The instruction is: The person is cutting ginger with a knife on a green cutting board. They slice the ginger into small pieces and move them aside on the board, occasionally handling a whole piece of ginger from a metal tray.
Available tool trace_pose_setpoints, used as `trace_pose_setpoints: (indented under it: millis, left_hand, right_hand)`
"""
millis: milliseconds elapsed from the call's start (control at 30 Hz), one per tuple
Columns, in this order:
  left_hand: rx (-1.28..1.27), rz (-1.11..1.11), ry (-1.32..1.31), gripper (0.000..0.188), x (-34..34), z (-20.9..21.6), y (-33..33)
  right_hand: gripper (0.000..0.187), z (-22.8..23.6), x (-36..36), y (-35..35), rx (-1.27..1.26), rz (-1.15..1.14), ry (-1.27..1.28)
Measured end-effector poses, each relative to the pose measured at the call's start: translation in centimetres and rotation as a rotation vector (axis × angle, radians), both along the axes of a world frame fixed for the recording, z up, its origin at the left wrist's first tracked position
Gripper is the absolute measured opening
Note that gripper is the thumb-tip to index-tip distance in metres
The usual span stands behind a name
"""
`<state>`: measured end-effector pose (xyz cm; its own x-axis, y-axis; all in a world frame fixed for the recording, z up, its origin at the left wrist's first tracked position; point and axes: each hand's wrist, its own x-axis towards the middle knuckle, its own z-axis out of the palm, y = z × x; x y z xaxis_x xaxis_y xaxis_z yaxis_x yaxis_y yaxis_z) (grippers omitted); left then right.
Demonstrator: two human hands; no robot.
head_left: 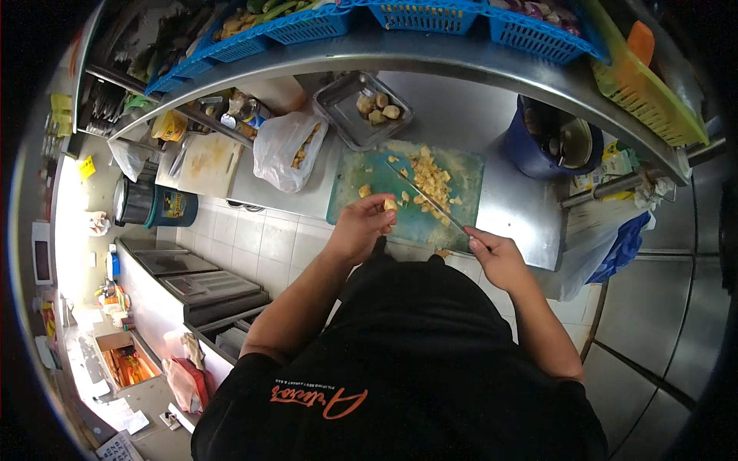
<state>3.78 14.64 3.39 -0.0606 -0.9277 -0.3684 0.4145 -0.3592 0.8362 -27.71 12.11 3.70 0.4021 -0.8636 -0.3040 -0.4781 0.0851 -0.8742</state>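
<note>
My left hand [360, 230] pinches a small pale-yellow vegetable piece [390, 205] over the near edge of a green cutting board [469, 173]. The piece looks like peeled root or tuber; its kind is not clear. In my right hand [496, 259] is the handle of a long kitchen knife [427, 197]. Its blade slants across the board, pointing away and to the left, over or beside a heap of chopped yellow pieces [432, 173]. Another yellow chunk [364, 190] lies alone on the board's left part.
Behind the board stands a metal tray [338, 115] with several unchopped chunks. A white plastic bag [280, 157] with yellow pieces is at the left, a dark blue bucket [530, 150] at the right. Overhead, a steel shelf [430, 52] carries blue baskets [430, 19] of vegetables.
</note>
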Motion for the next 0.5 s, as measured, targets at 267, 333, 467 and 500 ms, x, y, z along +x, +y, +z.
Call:
trace_pose_setpoints:
  millis: [267, 333, 467, 500]
  left_hand:
    - [0.076, 0.108, 0.082, 0.031, -0.9, 0.6, -0.8]
    - [0.066, 0.12, 0.033, 0.034, -1.3, 0.8, -1.0]
    - [0.028, 0.112, -0.182, 0.041, -1.7, 1.5, -0.9]
    - [0.028, 0.11, -0.182, 0.041, -1.7, 1.5, -0.8]
  right_hand:
    - [0.036, 2.6, 1.6, 0.3, -0.02, 0.045, -0.098]
    - [0.036, 3.4, 2.0, 0.5, -0.019, 0.054, -0.103]
    - [0.036, 4.5, 2.7, 0.9, -0.057, 0.116, -0.08]
    - [0.036, 4.6, 2.8, 1.0, -0.109, 0.135, -0.071]
